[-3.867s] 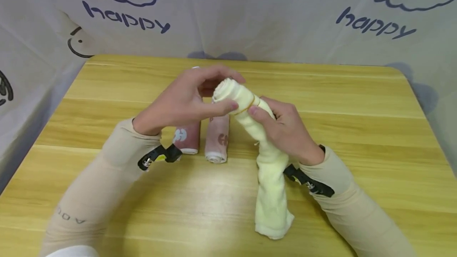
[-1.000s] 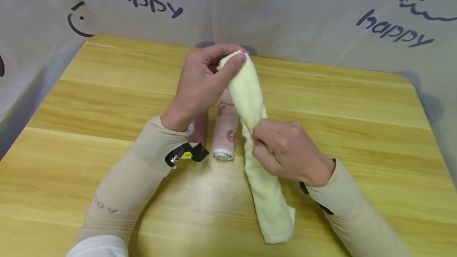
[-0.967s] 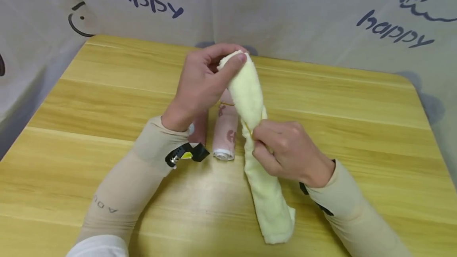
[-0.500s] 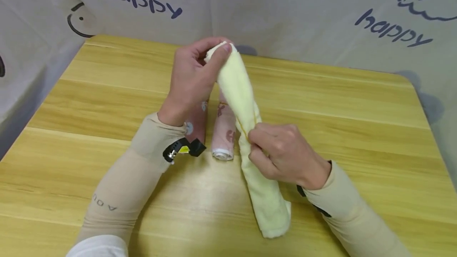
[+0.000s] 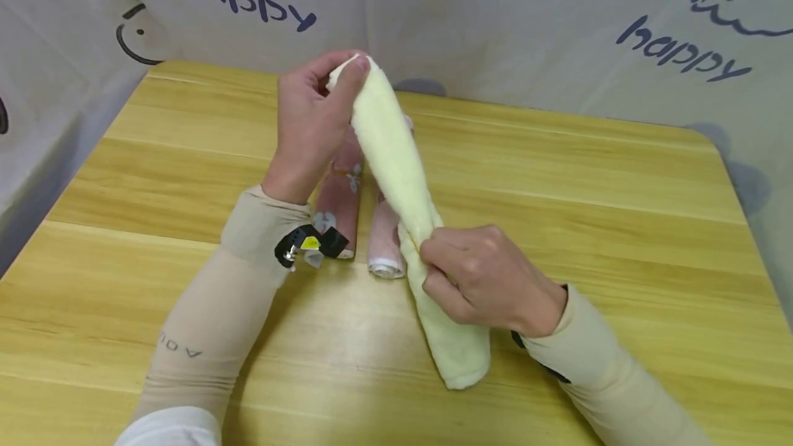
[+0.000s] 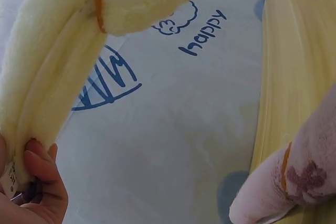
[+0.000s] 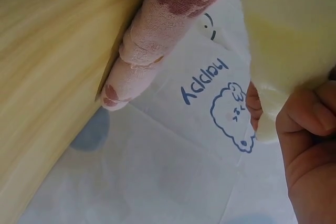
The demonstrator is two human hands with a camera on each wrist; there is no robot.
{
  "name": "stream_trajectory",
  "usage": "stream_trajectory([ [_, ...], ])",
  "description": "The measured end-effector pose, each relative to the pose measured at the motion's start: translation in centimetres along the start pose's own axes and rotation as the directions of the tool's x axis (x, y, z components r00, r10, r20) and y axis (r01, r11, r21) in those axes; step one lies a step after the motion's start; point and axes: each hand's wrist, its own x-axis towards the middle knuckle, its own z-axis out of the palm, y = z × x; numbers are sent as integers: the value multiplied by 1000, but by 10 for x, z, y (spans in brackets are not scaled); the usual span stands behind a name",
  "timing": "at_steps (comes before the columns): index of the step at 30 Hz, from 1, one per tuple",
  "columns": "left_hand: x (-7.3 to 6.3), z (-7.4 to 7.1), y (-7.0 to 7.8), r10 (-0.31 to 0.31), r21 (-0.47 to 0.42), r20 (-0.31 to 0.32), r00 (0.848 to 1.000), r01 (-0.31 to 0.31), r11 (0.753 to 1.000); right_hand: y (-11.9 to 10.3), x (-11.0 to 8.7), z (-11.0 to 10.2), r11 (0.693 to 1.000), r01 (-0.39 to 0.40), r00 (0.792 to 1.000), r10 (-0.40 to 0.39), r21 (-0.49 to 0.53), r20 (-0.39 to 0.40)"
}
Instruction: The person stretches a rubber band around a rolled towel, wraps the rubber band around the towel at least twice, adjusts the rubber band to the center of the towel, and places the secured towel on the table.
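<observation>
A pale yellow rolled towel (image 5: pixel 393 150) is held up at a slant over the table. My left hand (image 5: pixel 310 115) grips its upper end, thumb on the near side. Lower down, my right hand (image 5: pixel 480 277) has curled fingers pinching a thin orange rubber band (image 5: pixel 413 241) that loops round the towel and draws it in. The towel's lower end (image 5: pixel 461 363) hangs free below the right hand. In the left wrist view the rubber band (image 6: pixel 100 3) crosses the towel (image 6: pixel 50 61). Part of the band is hidden by the right fingers.
Two rolled towels lie side by side on the wooden table (image 5: pixel 588 212): a dark pink one (image 5: pixel 337 219) at left, partly behind the left hand, and a light pink one (image 5: pixel 384 243) behind the yellow towel. A printed cloth (image 5: pixel 464 26) hangs behind the table.
My left hand has moved left and up with the towel's upper end. The right hand has slipped slightly left and down with the band, away from the left hand. More dark pink towel shows.
</observation>
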Motion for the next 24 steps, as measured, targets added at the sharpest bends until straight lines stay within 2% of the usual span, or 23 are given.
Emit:
stream_trajectory([
  [12, 8, -6, -7, -8, 12, -52, 999, 8, 1000, -3, 0, 2, 1000, 4, 999, -5, 19, 39],
  [17, 10, -6, -10, -31, 15, -55, 998, 31, 999, -4, 0, 4, 1000, 8, 999, -10, 30, 46],
  [24, 10, -7, -13, -16, 24, -50, 999, 18, 1000, -6, -1, 6, 998, 13, 997, -17, 68, 69],
])
